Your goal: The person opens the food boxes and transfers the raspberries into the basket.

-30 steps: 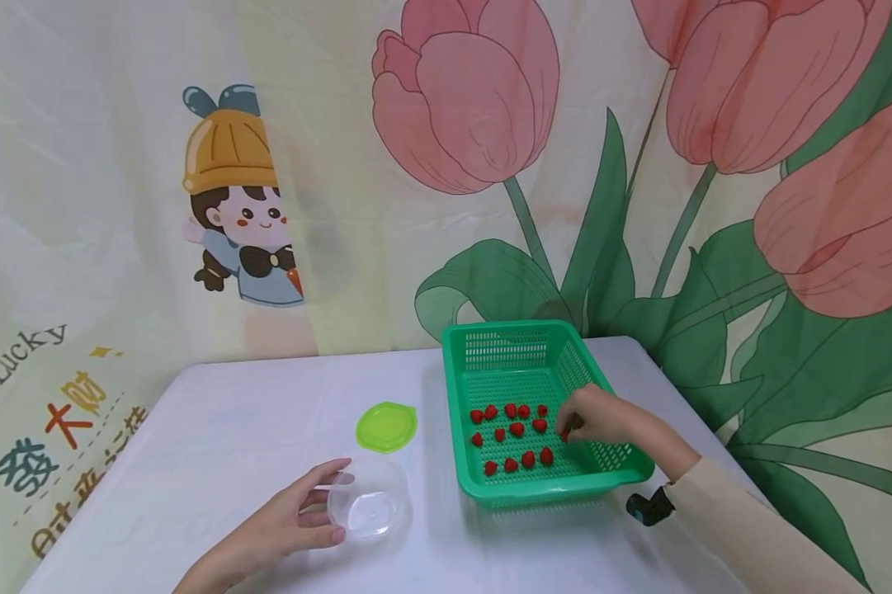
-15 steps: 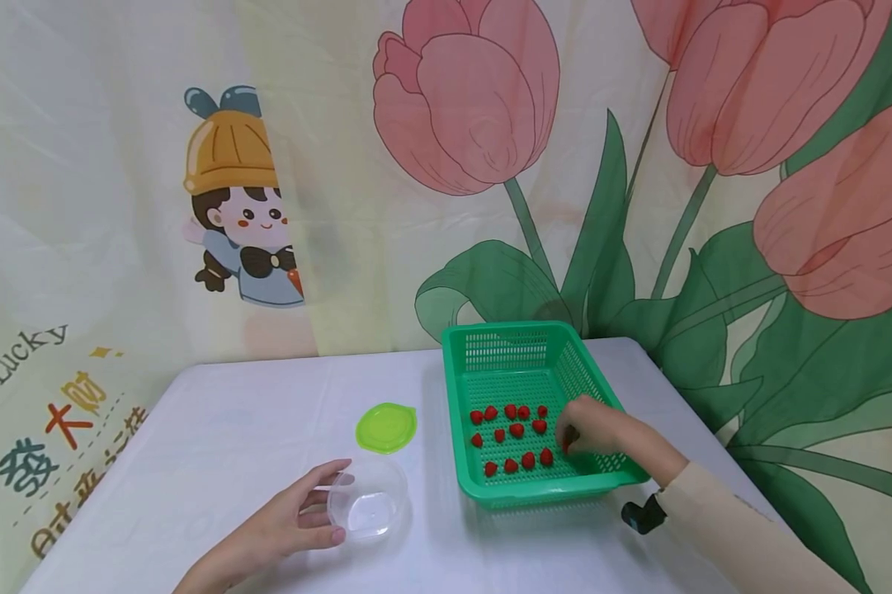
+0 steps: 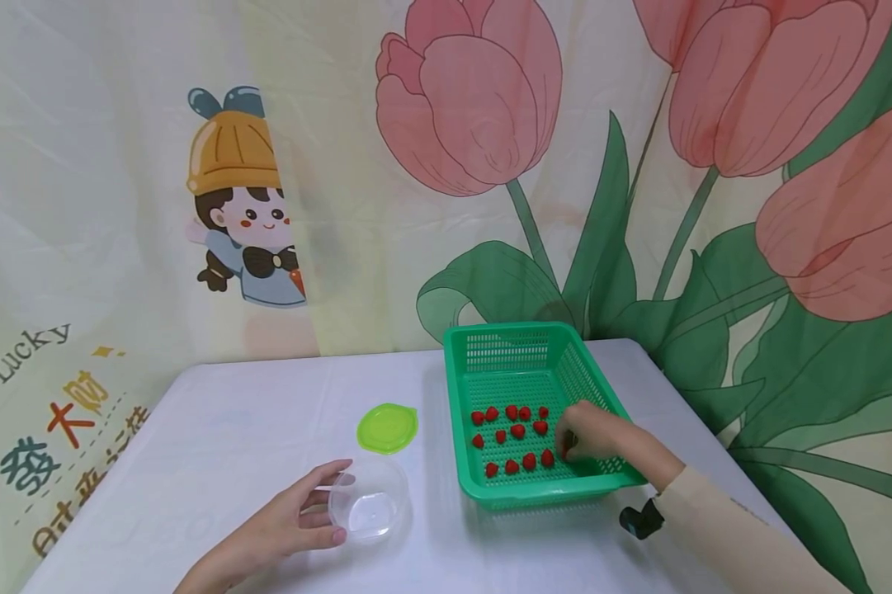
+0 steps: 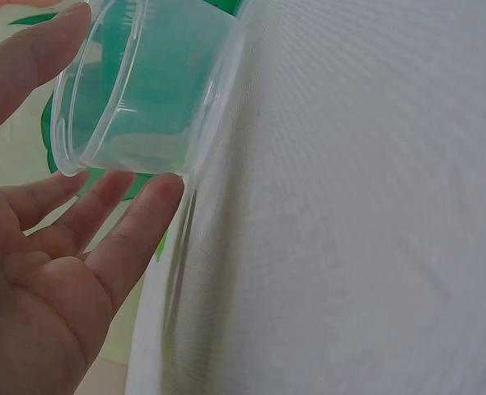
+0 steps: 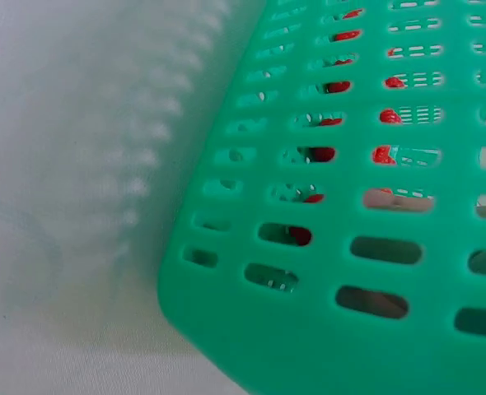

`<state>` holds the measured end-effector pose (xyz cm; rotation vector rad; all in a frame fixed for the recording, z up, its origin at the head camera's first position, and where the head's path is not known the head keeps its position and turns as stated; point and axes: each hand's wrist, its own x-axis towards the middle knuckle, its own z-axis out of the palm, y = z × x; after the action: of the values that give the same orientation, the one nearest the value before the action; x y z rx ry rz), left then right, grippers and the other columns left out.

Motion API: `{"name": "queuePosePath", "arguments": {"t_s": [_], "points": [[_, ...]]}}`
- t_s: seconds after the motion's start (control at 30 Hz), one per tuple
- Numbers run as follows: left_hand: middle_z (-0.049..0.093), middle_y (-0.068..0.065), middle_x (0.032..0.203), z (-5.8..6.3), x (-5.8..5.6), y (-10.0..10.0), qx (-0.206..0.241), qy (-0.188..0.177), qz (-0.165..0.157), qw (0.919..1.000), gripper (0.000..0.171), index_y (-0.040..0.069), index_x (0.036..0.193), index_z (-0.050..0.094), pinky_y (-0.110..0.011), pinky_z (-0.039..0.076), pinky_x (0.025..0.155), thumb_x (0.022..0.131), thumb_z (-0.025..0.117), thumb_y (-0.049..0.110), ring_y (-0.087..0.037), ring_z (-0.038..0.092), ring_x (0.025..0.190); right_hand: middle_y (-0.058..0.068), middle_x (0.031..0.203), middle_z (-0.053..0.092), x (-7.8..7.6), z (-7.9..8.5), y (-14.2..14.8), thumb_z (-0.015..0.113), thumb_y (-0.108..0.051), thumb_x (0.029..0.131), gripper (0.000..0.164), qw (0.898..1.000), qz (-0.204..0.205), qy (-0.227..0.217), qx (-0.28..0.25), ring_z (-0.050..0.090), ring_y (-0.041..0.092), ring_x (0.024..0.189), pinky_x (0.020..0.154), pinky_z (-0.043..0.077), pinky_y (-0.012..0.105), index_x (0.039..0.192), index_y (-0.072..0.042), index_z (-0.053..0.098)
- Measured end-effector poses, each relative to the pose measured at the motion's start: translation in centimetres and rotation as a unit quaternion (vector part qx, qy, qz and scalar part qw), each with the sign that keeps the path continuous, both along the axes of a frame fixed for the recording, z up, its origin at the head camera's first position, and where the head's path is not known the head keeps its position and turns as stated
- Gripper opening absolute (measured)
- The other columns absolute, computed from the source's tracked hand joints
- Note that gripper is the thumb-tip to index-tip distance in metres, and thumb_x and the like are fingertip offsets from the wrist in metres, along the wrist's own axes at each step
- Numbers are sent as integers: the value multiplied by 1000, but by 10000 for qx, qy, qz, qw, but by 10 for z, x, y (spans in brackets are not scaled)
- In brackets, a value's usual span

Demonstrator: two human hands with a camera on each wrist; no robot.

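Note:
My left hand (image 3: 297, 516) holds a clear plastic tub (image 3: 371, 499) on the table, its thumb on the near side and fingers on the far side. In the left wrist view, thumb and fingertips meet the tub's wall (image 4: 165, 99); no contents show inside. My right hand (image 3: 594, 431) reaches into a green plastic basket (image 3: 535, 497), fingers curled down near its floor. A bit of red strawberry shows at the fingertips, mostly hidden. Several small strawberries (image 3: 530, 461) lie in rough rows left of that hand. Through the basket's slots (image 5: 350, 346), the right wrist view shows red pieces.
A lime-green lid (image 3: 387, 427) lies flat on the white-covered table (image 3: 267, 429), behind the tub and left of the basket. Behind the table hangs a printed cloth (image 3: 356, 206) with tulips and a cartoon figure. A dark wrist camera (image 3: 641, 520) sits by the right sleeve.
My right hand has lowered slightly toward the basket floor and nearer to me, the red strawberry at its fingertips now more hidden. My left hand and the tub stay put.

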<state>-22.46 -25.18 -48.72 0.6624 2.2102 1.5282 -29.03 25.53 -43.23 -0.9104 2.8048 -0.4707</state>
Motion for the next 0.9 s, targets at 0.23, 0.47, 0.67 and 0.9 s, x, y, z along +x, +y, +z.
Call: {"name": "queuePosePath", "arguments": {"t_s": [0.23, 0.47, 0.67, 0.9], "points": [[38, -25, 162, 0, 0, 2, 14, 12, 30, 10000, 87, 10, 166, 27, -20, 50, 104, 97, 79, 13, -45, 47, 143, -1, 83, 76, 2, 1, 1, 85, 3, 86, 13, 10000, -11, -77, -27, 68, 7, 77, 69, 59, 26, 86, -9, 80], [36, -24, 164, 1, 1, -1, 6, -32, 95, 9999, 87, 12, 167, 27, -19, 50, 103, 96, 79, 13, -45, 47, 144, 5, 94, 79, 2, 12, 4, 83, 4, 87, 14, 9997, 123, 2, -233, 73, 14, 84, 72, 60, 28, 98, -5, 82], [38, -22, 164, 4, 6, -6, -101, 57, 184, 9998, 85, 12, 167, 27, -19, 49, 103, 98, 77, 14, -46, 46, 145, 4, 103, 79, 8, 25, 14, 80, -1, 91, 14, 9986, 141, 307, -406, 73, 17, 88, 75, 61, 31, 104, -8, 82], [51, -15, 154, 30, 3, -14, -412, 1687, 666, 9826, 78, 13, 163, 37, -27, 54, 105, 98, 80, 19, -28, 60, 134, 3, 119, 76, 21, 44, 29, 80, -10, 95, 22, 9924, -3, 1143, -456, 71, 31, 113, 92, 61, 47, 117, -12, 78]]}}
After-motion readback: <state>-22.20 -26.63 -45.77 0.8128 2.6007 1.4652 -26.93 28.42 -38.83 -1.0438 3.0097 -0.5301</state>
